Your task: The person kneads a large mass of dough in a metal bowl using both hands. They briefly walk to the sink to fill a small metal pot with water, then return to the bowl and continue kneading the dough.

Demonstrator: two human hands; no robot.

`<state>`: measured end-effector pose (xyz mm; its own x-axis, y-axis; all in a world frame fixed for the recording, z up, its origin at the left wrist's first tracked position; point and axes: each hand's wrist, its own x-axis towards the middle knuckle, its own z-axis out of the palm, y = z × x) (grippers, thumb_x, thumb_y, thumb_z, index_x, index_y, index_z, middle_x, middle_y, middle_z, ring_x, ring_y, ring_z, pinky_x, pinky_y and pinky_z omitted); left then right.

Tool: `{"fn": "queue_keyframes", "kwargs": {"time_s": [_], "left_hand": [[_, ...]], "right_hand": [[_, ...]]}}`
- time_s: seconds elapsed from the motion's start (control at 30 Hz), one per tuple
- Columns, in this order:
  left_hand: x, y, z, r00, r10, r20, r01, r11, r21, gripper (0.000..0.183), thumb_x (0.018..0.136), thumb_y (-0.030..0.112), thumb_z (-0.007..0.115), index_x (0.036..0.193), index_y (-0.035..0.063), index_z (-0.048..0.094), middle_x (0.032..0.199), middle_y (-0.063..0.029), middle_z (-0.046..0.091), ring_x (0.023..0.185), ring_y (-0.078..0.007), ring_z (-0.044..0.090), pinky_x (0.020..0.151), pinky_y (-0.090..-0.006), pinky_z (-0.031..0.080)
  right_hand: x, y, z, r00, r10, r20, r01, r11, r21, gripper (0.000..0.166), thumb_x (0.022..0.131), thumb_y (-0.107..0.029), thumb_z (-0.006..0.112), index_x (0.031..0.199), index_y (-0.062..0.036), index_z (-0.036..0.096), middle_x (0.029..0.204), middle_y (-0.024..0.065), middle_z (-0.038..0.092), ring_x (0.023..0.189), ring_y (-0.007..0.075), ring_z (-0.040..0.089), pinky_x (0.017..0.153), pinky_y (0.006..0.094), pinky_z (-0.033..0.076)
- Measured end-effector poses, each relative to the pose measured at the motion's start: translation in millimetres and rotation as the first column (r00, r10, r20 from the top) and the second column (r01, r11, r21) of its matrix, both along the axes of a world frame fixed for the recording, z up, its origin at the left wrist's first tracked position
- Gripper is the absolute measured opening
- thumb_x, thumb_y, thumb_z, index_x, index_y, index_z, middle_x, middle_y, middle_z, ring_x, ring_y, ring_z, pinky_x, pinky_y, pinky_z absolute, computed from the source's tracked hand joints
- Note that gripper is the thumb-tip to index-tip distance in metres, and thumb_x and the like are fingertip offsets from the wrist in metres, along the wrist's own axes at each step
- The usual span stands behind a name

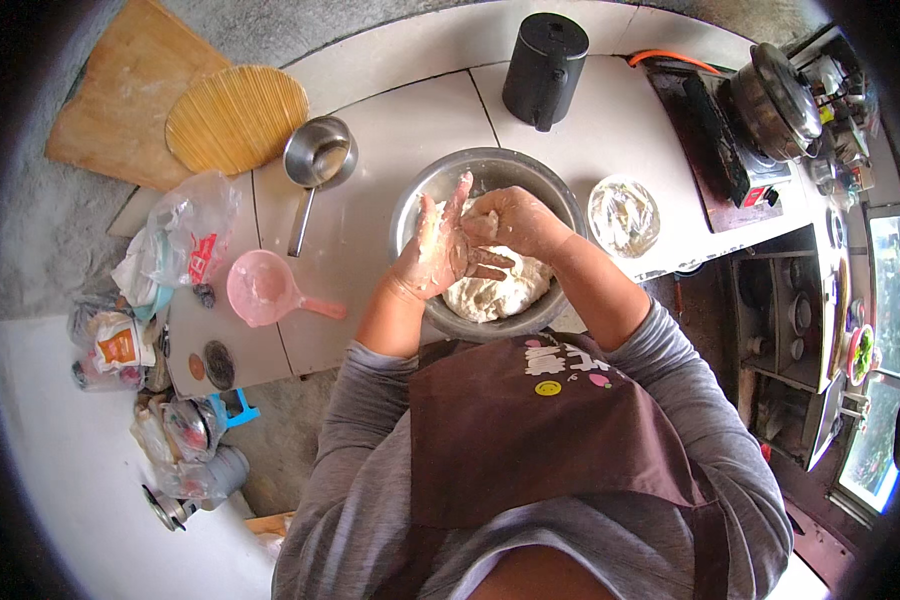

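Above a stainless steel bowl (pixel 414 187), my left hand (pixel 444 247) is turned palm up with its fingers spread, and sticky dough coats the palm and fingers. My right hand (pixel 516 217) is curled against the fingers of the left, with bits of dough on it too. Whether its fingertips pinch any dough is hidden by the overlapping hands. Below both hands, a lump of pale, rough dough (pixel 499 296) lies in the bowl, partly covered from view.
Left of the bowl are a steel saucepan (pixel 321 152) and a pink plastic ladle (pixel 259 287). A black electric kettle (pixel 546 71) stands behind. To the right are a plastic-covered bowl (pixel 624 217) and a lidded pot (pixel 772 105). A wooden board (pixel 131 90) leans at the back left.
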<state>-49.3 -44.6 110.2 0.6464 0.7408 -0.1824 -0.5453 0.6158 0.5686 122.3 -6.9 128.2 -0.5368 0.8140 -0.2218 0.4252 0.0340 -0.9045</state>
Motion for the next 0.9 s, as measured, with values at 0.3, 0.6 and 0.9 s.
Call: {"fn": "queue_keyframes", "kwargs": {"time_s": [0.3, 0.6, 0.9], "left_hand": [[-8, 7, 2, 0.974, -0.014, 0.228, 0.041, 0.993, -0.112, 0.085, 0.073, 0.08, 0.025, 0.142, 0.0312, 0.015, 0.141, -0.0232, 0.026, 0.124, -0.0432, 0.035, 0.087, -0.0605, 0.04], [36, 21, -15, 0.805, 0.55, -0.224, -0.593, 0.768, -0.242, 0.043, 0.088, 0.05, 0.051, 0.107, 0.0117, 0.047, 0.088, -0.0016, 0.052, 0.077, -0.0101, 0.054, 0.066, -0.0214, 0.046], [34, 23, 17, 0.785, 0.586, -0.203, -0.614, 0.686, -0.39, 0.038, 0.089, 0.035, 0.056, 0.112, 0.0073, 0.044, 0.091, -0.0057, 0.054, 0.07, -0.0119, 0.054, 0.063, -0.0252, 0.048]], "right_hand": [[5, 6, 35, 0.737, 0.009, -0.675, 0.001, 1.0, 0.013, 0.036, 0.091, -0.018, 0.052, 0.123, -0.0017, 0.048, 0.123, 0.0162, 0.053, 0.113, 0.0253, 0.052, 0.095, 0.0369, 0.041], [-46, -31, 6, 0.84, -0.498, -0.217, 0.517, 0.855, 0.039, 0.028, 0.082, -0.018, 0.063, 0.103, 0.0013, 0.06, 0.09, 0.0144, 0.064, 0.086, 0.02, 0.06, 0.078, 0.0299, 0.046], [-24, -14, -11, 0.829, -0.429, -0.359, 0.493, 0.864, 0.107, 0.016, 0.081, -0.012, 0.064, 0.079, 0.0013, 0.055, 0.071, 0.0079, 0.058, 0.068, 0.0108, 0.053, 0.063, 0.0258, 0.043]]}}
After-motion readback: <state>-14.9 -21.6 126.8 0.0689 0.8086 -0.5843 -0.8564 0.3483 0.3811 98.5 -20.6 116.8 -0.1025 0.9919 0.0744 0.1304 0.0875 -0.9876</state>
